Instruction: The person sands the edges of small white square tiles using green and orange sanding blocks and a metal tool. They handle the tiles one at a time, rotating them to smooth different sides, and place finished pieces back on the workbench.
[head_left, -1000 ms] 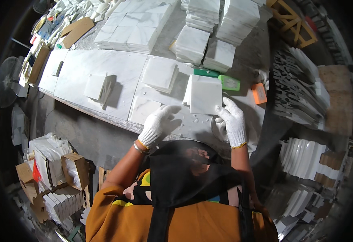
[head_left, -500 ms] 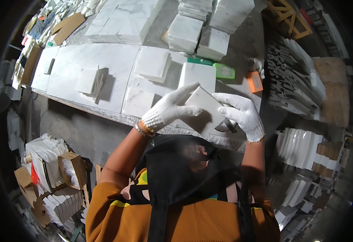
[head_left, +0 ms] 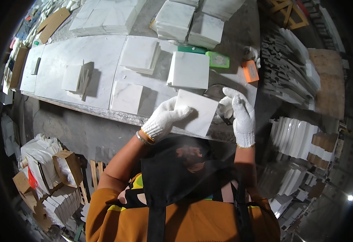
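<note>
In my gloved left hand (head_left: 166, 117) is a square white marble tile (head_left: 198, 113), gripped at its left edge with the thumb lying across its face. The tile tilts above the table's near edge. My gloved right hand (head_left: 241, 117) is off the tile, just to its right, with fingers apart and partly bent; no held thing shows in it. Between that hand and the tile, a dark, shiny round-edged object (head_left: 215, 90) is partly hidden. Just beyond the held tile stands a short stack of similar tiles (head_left: 189, 69).
Tile stacks (head_left: 139, 53) and a low tile pile (head_left: 127, 98) lie left of it; leaning tiles (head_left: 73, 77) stand farther left. Green blocks (head_left: 218, 59) and an orange block (head_left: 249, 71) sit at the right. Taller tile stacks (head_left: 172, 18) rise behind. Cartons (head_left: 67, 167) stand lower left.
My right hand has let go of the tile and drawn away to the right. The tile, in my left hand, has turned and come slightly lower. The whole view has shifted a little.
</note>
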A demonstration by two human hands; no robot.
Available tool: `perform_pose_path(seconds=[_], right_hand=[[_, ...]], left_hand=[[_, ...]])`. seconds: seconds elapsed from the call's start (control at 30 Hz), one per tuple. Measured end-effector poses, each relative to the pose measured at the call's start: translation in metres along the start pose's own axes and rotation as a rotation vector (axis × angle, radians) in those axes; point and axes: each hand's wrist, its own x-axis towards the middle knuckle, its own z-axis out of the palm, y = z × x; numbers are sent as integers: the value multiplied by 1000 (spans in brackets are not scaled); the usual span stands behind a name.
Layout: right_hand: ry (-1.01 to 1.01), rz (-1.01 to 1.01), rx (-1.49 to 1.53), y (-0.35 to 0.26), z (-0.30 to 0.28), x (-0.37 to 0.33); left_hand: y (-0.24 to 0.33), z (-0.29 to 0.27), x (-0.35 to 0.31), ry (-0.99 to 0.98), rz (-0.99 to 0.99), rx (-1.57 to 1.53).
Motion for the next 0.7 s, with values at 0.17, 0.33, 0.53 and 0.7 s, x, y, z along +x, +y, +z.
perform_pose_path(seconds=[0.17, 0.33, 0.53, 0.7], right_hand=[[16, -288, -374, 0, 8, -18], [-90, -564, -828, -15, 31, -21], [-141, -670, -924, 6, 52, -20], [-149, -628, -859, 20, 46, -35]], left_hand=[[-10, -3, -1, -46, -34, -53], [-18, 0, -3, -116, -9, -28], [-35, -7, -2, -82, -72, -24], [-47, -8, -2, -73, 16, -23]])
